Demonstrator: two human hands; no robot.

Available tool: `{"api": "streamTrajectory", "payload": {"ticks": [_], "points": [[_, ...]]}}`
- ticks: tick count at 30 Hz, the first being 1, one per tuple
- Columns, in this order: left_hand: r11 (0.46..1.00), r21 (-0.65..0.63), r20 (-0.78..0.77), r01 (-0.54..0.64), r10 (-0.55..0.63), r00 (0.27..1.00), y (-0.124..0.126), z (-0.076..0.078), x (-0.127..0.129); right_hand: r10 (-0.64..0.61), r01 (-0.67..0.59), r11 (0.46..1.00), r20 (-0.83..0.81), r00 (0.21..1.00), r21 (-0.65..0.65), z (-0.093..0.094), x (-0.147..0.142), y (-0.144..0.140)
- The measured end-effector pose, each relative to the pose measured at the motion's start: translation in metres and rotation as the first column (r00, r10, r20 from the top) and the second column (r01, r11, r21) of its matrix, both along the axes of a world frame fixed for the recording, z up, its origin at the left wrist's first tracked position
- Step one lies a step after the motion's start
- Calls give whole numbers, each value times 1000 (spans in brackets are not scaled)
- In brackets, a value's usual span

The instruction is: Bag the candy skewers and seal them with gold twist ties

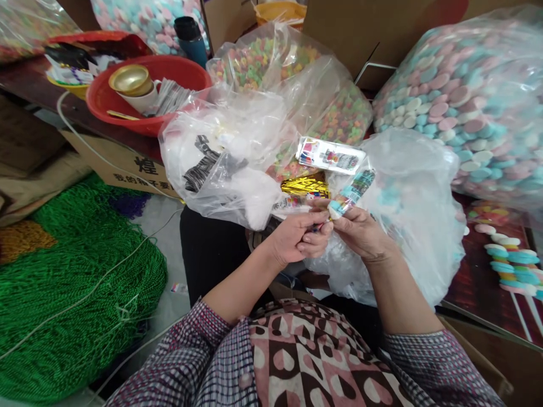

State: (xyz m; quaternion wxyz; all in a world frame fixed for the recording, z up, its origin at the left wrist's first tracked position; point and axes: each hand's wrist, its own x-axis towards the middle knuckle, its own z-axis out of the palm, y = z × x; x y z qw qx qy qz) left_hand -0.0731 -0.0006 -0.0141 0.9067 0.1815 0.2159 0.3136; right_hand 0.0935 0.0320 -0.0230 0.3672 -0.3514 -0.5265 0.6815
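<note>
A marshmallow skewer (353, 191) in a clear printed wrapper slants up and right from between my hands, its lower end at my fingertips. My left hand (299, 236) is closed, its fingers curled and pinched around that lower end. My right hand (361, 234) grips the wrapper's base between thumb and fingers. Just beyond the fingers lie gold twist ties (304, 185) and a flat stack of printed wrappers (331, 156). The stick and any tie at the pinch are mostly hidden by my fingers.
Bags of coloured candies (263, 62) and pastel marshmallows (449, 96) stand behind. A red basin (182, 73) sits at the back left. Unwrapped marshmallow skewers (511, 263) lie at the right. A heap of green cord (85, 294) covers the floor at left.
</note>
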Motion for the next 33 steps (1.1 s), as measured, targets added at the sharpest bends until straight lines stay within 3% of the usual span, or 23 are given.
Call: {"api": "streamTrajectory", "payload": {"ticks": [6,9,12,15,17,19,22,25,27,30,33], "points": [[996,-63,69,-71,75,995,-2,1,5,-257,258,966,-72,964,5,-23,-8,2],[984,-62,24,-166,168,986,-1,1,8,-383,377,902,-15,924,209,-28,-12,0],[957,-19,-82,-288,286,955,-1,-2,13,-553,382,717,143,821,583,-25,-12,-5],[908,85,-201,-411,419,885,-1,-6,20,-669,213,503,222,709,838,-19,-11,-9],[855,172,-268,-490,519,811,-1,-10,23,-690,126,423,229,687,897,-17,-11,-9],[808,243,-332,-538,590,736,1,-14,26,-698,85,387,232,677,918,-17,-13,-10],[775,344,-419,-530,632,652,4,-19,26,-701,62,416,277,658,907,-17,-16,-12],[757,423,-459,-497,652,603,7,-22,24,-670,109,524,330,665,845,-14,-18,-14],[749,434,-433,-501,661,613,7,-23,24,-649,152,581,342,680,800,-12,-20,-15],[731,453,-399,-510,678,617,6,-25,24,-666,206,603,344,662,771,-11,-24,-16],[696,531,-428,-483,712,556,5,-29,26,-689,248,611,351,634,752,-9,-27,-17]]}}
